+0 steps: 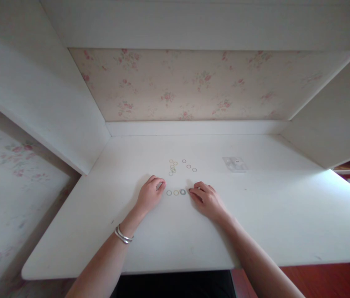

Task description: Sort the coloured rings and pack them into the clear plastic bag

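Both hands rest on a white desk (162, 244). My left hand (150, 194) lies knuckles up with its fingers curled under, its fingertips just left of a short row of small rings (176, 192). My right hand (207, 200) lies on the other side, fingers pressed together, its fingertips touching the right end of that row, apparently on a ring there. Beyond the row, a loose scatter of several more small rings (175, 166) lies on the desk. A silver bangle (123, 236) circles my left wrist.
A small clear plastic bag (234, 164) lies flat at the back right of the desk. White side panels (53, 103) close in the desk on both sides, with flowered wallpaper (193, 87) behind and a shelf above. Red floor (333, 281) shows beyond the front right edge.
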{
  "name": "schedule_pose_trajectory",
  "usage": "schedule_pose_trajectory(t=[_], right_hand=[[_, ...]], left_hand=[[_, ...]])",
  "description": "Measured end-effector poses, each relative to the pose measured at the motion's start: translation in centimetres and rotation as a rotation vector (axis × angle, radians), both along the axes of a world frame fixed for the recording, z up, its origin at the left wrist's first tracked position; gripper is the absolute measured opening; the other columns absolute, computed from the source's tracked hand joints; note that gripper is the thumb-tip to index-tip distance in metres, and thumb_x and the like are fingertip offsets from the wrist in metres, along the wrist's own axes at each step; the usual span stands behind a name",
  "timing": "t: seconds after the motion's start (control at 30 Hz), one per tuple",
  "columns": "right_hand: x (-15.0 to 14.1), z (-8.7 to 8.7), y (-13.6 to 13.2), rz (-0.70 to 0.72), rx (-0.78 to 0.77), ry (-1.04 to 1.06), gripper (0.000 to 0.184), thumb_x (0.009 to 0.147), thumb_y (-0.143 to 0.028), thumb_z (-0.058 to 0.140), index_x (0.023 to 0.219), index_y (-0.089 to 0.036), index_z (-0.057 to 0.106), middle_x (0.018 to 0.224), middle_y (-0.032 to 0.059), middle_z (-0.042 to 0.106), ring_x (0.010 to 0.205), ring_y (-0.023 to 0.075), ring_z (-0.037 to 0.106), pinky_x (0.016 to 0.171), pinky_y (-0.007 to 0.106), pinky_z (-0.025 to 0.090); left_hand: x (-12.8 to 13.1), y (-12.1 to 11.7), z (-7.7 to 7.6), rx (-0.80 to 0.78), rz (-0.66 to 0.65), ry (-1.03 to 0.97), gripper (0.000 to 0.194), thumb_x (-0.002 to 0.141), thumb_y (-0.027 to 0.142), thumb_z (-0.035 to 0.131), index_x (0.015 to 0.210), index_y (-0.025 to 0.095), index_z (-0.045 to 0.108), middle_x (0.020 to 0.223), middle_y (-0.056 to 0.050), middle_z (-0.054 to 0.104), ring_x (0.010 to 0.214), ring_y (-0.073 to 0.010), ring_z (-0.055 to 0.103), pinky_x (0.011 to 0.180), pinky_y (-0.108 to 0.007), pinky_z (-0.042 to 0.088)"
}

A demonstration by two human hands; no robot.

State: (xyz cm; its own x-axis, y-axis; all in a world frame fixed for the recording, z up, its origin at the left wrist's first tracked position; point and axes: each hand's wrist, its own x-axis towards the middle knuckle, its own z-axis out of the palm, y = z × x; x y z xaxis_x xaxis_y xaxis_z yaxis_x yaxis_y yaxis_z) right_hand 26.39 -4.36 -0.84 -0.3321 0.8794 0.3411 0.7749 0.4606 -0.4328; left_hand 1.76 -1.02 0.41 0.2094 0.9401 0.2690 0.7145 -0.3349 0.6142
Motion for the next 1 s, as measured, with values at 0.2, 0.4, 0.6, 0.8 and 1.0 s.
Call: schedule_pose_trajectory(t=[0.2, 0.4, 0.6, 0.8, 1.0], right_hand=[[-0.1, 0.1, -0.2, -0.006, -0.004, -0.007, 0.028, 0.091, -0.032, 0.041, 0.099, -0.027, 0.068, 0.095, 0.0056, 0.064, 0.082, 0.0170, 0.058, 0.077, 0.032, 0.043], [0.0, 0.2, -0.3, -0.009, -0.011, 0.020, 0.028, 0.090, -0.033, 0.042, 0.101, -0.027, 0.068, 0.096, 0.0063, 0.064, 0.079, 0.0162, 0.058, 0.076, 0.031, 0.043], [-0.1, 0.5, -0.5, -0.040, -0.021, 0.086, 0.027, 0.090, -0.035, 0.043, 0.098, -0.027, 0.067, 0.096, 0.0056, 0.062, 0.078, 0.0154, 0.058, 0.074, 0.030, 0.044], [0.6, -0.4, 0.0, -0.217, 0.022, 0.084, 0.027, 0.089, -0.030, 0.042, 0.092, -0.024, 0.067, 0.086, 0.0051, 0.063, 0.075, 0.0159, 0.059, 0.073, 0.029, 0.042], [0.9, -0.6, 0.3, -0.232, -0.026, -0.049, 0.024, 0.085, -0.025, 0.044, 0.089, -0.026, 0.068, 0.083, 0.0024, 0.064, 0.072, 0.0153, 0.059, 0.071, 0.030, 0.040]], left_hand=[[0.0, 0.0, 0.1, 0.007, -0.016, 0.003, 0.018, 0.087, 0.027, 0.046, 0.086, 0.021, 0.064, 0.085, -0.002, 0.062, 0.076, -0.0142, 0.056, 0.073, -0.026, 0.044], [0.0, 0.1, -0.1, -0.016, -0.017, 0.014, 0.018, 0.087, 0.027, 0.048, 0.087, 0.021, 0.064, 0.086, -0.002, 0.062, 0.074, -0.0136, 0.055, 0.071, -0.026, 0.043], [0.1, 0.1, -0.1, -0.031, -0.006, 0.026, 0.018, 0.086, 0.028, 0.047, 0.086, 0.022, 0.064, 0.085, -0.001, 0.062, 0.069, -0.0129, 0.054, 0.069, -0.026, 0.043], [0.0, 0.1, -0.1, -0.037, 0.001, 0.039, 0.018, 0.086, 0.029, 0.048, 0.085, 0.022, 0.064, 0.083, -0.001, 0.062, 0.069, -0.0130, 0.054, 0.069, -0.026, 0.043], [0.1, 0.1, 0.0, -0.036, -0.005, 0.039, 0.017, 0.086, 0.029, 0.048, 0.085, 0.022, 0.064, 0.083, -0.001, 0.061, 0.072, -0.0135, 0.054, 0.069, -0.025, 0.042]])
